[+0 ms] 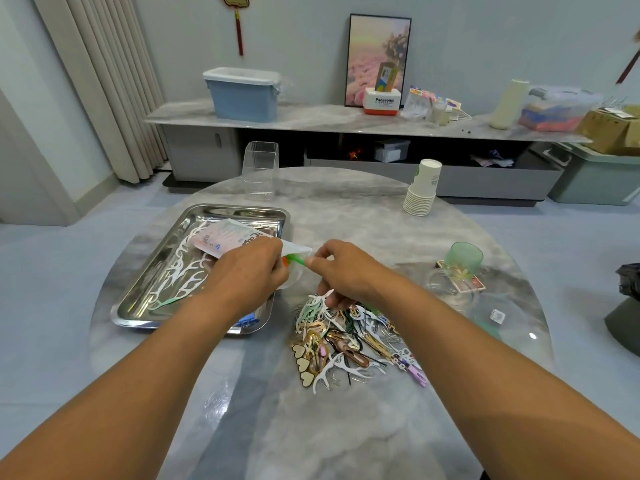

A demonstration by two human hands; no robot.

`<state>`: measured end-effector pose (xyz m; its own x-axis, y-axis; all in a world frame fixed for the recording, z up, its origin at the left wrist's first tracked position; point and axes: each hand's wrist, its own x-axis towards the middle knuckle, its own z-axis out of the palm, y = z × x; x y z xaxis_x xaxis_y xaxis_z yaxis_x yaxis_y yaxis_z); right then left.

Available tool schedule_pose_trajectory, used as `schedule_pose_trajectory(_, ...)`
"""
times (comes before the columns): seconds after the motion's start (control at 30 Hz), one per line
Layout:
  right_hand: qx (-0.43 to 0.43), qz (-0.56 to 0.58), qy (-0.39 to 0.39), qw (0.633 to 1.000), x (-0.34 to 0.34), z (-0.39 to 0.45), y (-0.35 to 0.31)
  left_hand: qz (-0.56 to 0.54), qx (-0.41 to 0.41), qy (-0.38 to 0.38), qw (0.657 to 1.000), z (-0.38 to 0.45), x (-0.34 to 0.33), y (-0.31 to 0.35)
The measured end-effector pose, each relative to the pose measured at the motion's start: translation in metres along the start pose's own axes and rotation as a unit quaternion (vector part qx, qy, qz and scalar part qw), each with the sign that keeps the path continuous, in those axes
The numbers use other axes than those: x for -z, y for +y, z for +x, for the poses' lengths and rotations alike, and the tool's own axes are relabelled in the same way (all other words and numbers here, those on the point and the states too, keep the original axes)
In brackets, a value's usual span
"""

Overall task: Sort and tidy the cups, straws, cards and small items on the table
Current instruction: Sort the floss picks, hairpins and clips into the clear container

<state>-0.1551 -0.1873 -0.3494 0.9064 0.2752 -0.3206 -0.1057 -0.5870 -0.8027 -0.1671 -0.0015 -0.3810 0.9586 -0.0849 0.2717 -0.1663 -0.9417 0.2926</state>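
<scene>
- The round grey marbled table [311, 427] fills the near view, with pale floor tiles on either side.
- Just below the right hand [349, 271] lies a heap of small mixed clips and white floss picks [349, 341].
- The right hand's fingers pinch a green pick [297, 260] at its end.
- The left hand [247, 277] grips a pink-printed plastic packet [228, 239], holding it over the shiny steel tray [166, 271], which carries more white picks.
- Right of the right hand stands a green translucent cup [463, 257].
- Beyond both hands: a clear square plastic container [260, 168] and a stack of white paper cups [423, 188].
- Farthest, a long low grey cabinet [277, 117] against the wall bears a blue lidded bin [242, 93] and a framed pink picture [379, 60]; beige curtains [104, 81] hang at left.
</scene>
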Motion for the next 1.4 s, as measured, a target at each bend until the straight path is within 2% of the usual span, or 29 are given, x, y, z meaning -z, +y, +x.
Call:
schedule_pose_trajectory(0.07, -0.063, 0.002, -0.067, 0.996, 0.011, -0.003, -0.006, 0.003, 0.011, 0.01, 1.0, 0.002, 0.003, -0.004)
schedule_pose_trajectory(0.17, -0.125, -0.084, -0.131, 0.98, 0.034, -0.013, -0.011, 0.015, 0.023, 0.037, 0.999, 0.005, 0.007, -0.01)
schedule_pose_trajectory(0.27, -0.133, -0.109, -0.103, 0.98, 0.044, -0.017, -0.009, 0.014, 0.03, 0.048, 0.998, 0.006, 0.009, -0.008)
schedule_pose_trajectory(0.33, -0.101, -0.065, -0.057, 0.991, 0.04, -0.014, -0.008, 0.011, 0.028, 0.038, 0.999, 0.006, 0.009, -0.004)
schedule_pose_trajectory(0.43, 0.012, 0.101, 0.042, 0.994, 0.015, -0.004, -0.008, 0.0, 0.009, 0.027, 1.0, 0.006, 0.009, 0.005)
schedule_pose_trajectory(0.53, 0.025, 0.241, 0.05, 0.969, -0.007, 0.001, -0.009, 0.0, -0.003, 0.038, 0.999, 0.004, 0.009, 0.009)
schedule_pose_trajectory(0.6, -0.001, 0.216, 0.051, 0.975, -0.009, 0.002, -0.007, 0.005, 0.001, 0.048, 0.999, 0.004, 0.01, 0.007)
schedule_pose_trajectory(0.67, 0.004, 0.152, 0.105, 0.983, -0.006, 0.004, -0.005, 0.016, 0.013, 0.055, 0.998, 0.004, 0.013, 0.004)
schedule_pose_trajectory(0.73, 0.021, 0.135, 0.155, 0.978, -0.006, 0.007, -0.004, 0.029, 0.019, 0.055, 0.998, 0.005, 0.015, 0.004)
schedule_pose_trajectory(0.8, 0.023, 0.164, 0.155, 0.974, -0.012, 0.009, -0.004, 0.03, 0.011, 0.052, 0.998, 0.003, 0.017, 0.006)
schedule_pose_trajectory(0.9, 0.022, 0.29, 0.084, 0.953, -0.026, 0.011, -0.008, 0.016, -0.026, 0.042, 0.999, 0.002, 0.018, 0.011)
schedule_pose_trajectory(0.97, 0.027, 0.332, 0.049, 0.942, -0.028, 0.014, -0.01, 0.02, -0.033, 0.046, 0.998, 0.003, 0.02, 0.012)
schedule_pose_trajectory(1.03, 0.04, 0.303, 0.061, 0.95, -0.025, 0.017, -0.01, 0.03, -0.031, 0.055, 0.998, 0.003, 0.024, 0.011)
schedule_pose_trajectory(1.17, 0.057, 0.152, 0.148, 0.976, -0.024, 0.018, -0.005, 0.035, -0.034, 0.064, 0.997, 0.002, 0.028, 0.011)
schedule_pose_trajectory(1.27, 0.09, -0.031, 0.189, 0.977, -0.033, 0.018, -0.002, 0.029, -0.059, 0.046, 0.997, 0.001, 0.028, 0.016)
schedule_pose_trajectory(1.33, 0.11, -0.076, 0.154, 0.979, -0.034, 0.017, -0.004, 0.033, -0.068, 0.03, 0.997, 0.001, 0.027, 0.018)
schedule_pose_trajectory(1.4, 0.127, -0.043, 0.083, 0.987, -0.031, 0.015, -0.007, 0.038, -0.071, 0.027, 0.996, 0.001, 0.028, 0.016)
